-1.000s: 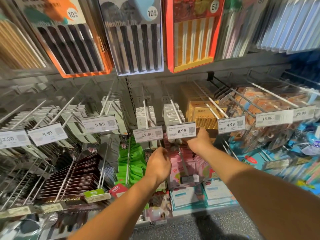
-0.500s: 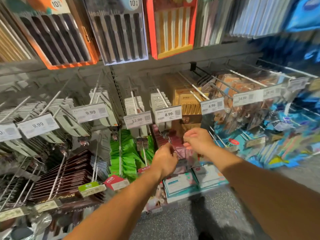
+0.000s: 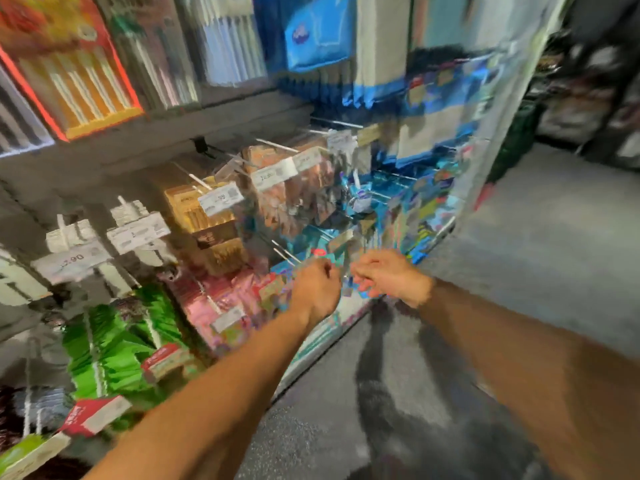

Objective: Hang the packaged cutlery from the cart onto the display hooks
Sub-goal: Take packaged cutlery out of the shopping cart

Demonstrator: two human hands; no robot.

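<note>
Frame blurred. Left hand (image 3: 317, 289) curled into a loose fist, right hand (image 3: 388, 277) half-curled — near each other before the display hooks (image 3: 284, 251); contents of either cannot be told.

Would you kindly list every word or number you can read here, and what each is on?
".90": price tag at lower left; its first digit is blurred.
"99", uncertain: price tag in front of the yellow packs.
All other tags, package print and the red labels are too blurred to read.
</note>
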